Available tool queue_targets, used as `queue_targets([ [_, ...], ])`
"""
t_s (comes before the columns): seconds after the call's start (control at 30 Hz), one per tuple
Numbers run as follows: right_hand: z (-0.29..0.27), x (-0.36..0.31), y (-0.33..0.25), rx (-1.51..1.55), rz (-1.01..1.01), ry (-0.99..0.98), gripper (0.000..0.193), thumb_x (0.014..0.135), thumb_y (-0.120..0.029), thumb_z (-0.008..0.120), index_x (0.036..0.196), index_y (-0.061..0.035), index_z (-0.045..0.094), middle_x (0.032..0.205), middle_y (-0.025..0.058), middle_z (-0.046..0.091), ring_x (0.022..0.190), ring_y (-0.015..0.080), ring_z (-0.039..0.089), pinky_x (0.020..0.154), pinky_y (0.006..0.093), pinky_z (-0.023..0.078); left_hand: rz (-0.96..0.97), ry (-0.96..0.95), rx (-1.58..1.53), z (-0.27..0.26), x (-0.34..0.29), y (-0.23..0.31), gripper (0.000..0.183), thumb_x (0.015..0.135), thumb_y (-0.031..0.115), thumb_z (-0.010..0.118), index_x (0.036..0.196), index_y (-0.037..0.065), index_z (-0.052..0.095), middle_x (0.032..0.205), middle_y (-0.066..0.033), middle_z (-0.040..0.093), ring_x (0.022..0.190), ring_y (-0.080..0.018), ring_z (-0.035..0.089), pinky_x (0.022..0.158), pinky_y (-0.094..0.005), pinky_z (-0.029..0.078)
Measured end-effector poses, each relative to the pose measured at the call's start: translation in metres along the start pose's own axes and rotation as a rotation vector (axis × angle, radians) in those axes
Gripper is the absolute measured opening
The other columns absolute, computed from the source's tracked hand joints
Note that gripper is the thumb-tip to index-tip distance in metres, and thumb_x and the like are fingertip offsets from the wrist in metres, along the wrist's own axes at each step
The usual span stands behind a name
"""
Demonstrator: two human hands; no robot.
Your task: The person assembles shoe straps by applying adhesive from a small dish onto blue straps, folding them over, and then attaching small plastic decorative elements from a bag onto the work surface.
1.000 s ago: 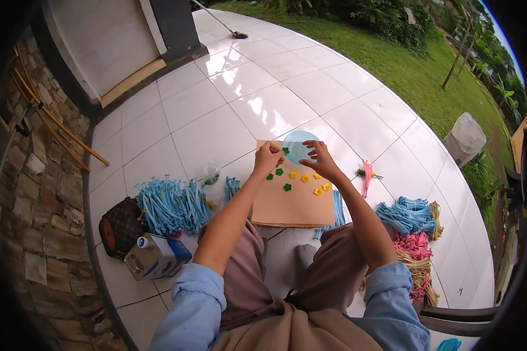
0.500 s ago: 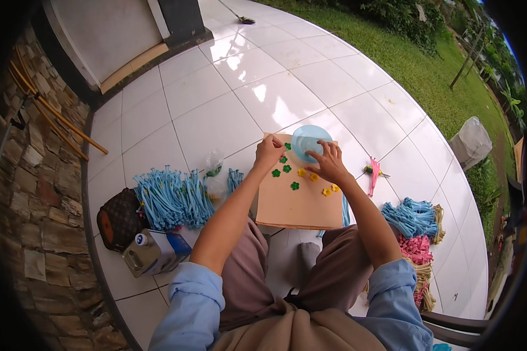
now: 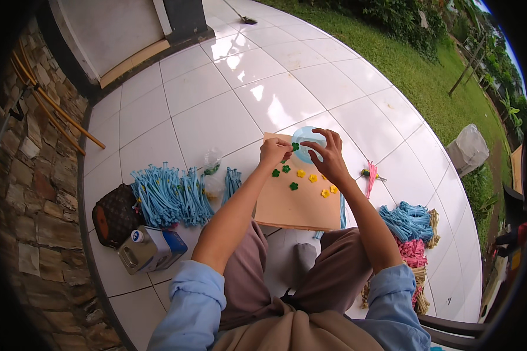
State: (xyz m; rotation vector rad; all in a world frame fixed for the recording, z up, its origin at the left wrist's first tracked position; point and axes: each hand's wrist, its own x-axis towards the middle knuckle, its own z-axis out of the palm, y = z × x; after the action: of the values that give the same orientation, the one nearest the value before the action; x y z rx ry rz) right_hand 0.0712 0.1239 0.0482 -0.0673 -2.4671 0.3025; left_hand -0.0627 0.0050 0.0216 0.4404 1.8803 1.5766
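Observation:
Over the far part of a tan board [image 3: 298, 212], my left hand [image 3: 275, 153] pinches a small green flower [image 3: 295, 147] between its fingertips. Close by on the right is my right hand [image 3: 330, 159], its fingers apart and curved, with nothing visible in them. A translucent light-blue dish [image 3: 303, 136] lies behind both hands, partly covered by them. On the board lie several more green flowers [image 3: 294, 186] and several yellow flowers [image 3: 312, 178]. The green ones are mostly to the left, the yellow ones below my right hand.
Light-blue bundled stems [image 3: 170, 196], a clear plastic bag [image 3: 213, 164], a brown bag [image 3: 116, 215] and a metal can [image 3: 149, 250] stand at left. At right are a pink bundle [image 3: 371, 178] beside a screwdriver, and stacked blue, pink and beige bundles [image 3: 409, 221].
My left hand has taken up a green flower from the board and shifted slightly right. The right hand has lifted away from the dish, its fingers spreading.

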Motion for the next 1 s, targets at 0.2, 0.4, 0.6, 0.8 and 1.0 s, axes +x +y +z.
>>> queue_targets([
  [0.2,-0.0004,0.0011,-0.0066,-0.105,-0.083,0.034,0.032,0.064,-0.009,0.068,0.092,-0.0221,0.066,0.117,0.0018,0.045,0.111,0.0260,0.038,0.091,0.0415,0.033,-0.015,-0.042,-0.067,0.0034,-0.0017,0.0031,0.015,0.078,0.007,0.062,0.087,-0.005,0.060,0.077,-0.0098,0.063,0.065,-0.0131,0.062,0.060,-0.0228,0.052],
  [0.4,-0.0001,0.0009,-0.0058,-0.136,-0.113,0.037,0.032,0.063,-0.009,0.068,0.092,-0.0219,0.067,0.117,0.0024,0.046,0.110,0.0255,0.039,0.092,0.0420,0.033,0.001,-0.068,-0.092,0.0027,-0.0036,0.0045,0.015,0.079,0.007,0.061,0.088,-0.005,0.059,0.078,-0.0100,0.063,0.066,-0.0137,0.062,0.061,-0.0227,0.052],
  [0.6,0.0000,0.0009,-0.0077,-0.153,-0.132,0.022,0.030,0.064,-0.009,0.067,0.092,-0.0201,0.067,0.117,0.0029,0.046,0.110,0.0254,0.039,0.092,0.0423,0.032,-0.003,-0.092,-0.146,0.0022,-0.0023,0.0014,0.015,0.080,0.007,0.060,0.090,-0.005,0.058,0.082,-0.0106,0.063,0.069,-0.0146,0.062,0.063,-0.0230,0.052],
  [0.8,0.0000,0.0016,-0.0072,-0.149,-0.118,0.024,0.026,0.064,-0.010,0.068,0.089,-0.0187,0.067,0.117,0.0033,0.046,0.110,0.0260,0.039,0.093,0.0427,0.031,-0.009,-0.116,-0.159,0.0022,-0.0035,0.0018,0.016,0.080,0.007,0.060,0.091,-0.004,0.057,0.082,-0.0103,0.062,0.069,-0.0147,0.062,0.063,-0.0232,0.051],
  [1.0,0.0029,-0.0013,-0.0040,-0.120,-0.068,0.030,0.021,0.066,-0.010,0.067,0.086,-0.0175,0.066,0.118,0.0044,0.045,0.111,0.0268,0.038,0.092,0.0432,0.031,-0.002,-0.133,-0.142,0.0029,-0.0031,0.0019,0.017,0.079,0.007,0.061,0.091,-0.003,0.057,0.079,-0.0094,0.062,0.067,-0.0143,0.060,0.059,-0.0220,0.049],
])
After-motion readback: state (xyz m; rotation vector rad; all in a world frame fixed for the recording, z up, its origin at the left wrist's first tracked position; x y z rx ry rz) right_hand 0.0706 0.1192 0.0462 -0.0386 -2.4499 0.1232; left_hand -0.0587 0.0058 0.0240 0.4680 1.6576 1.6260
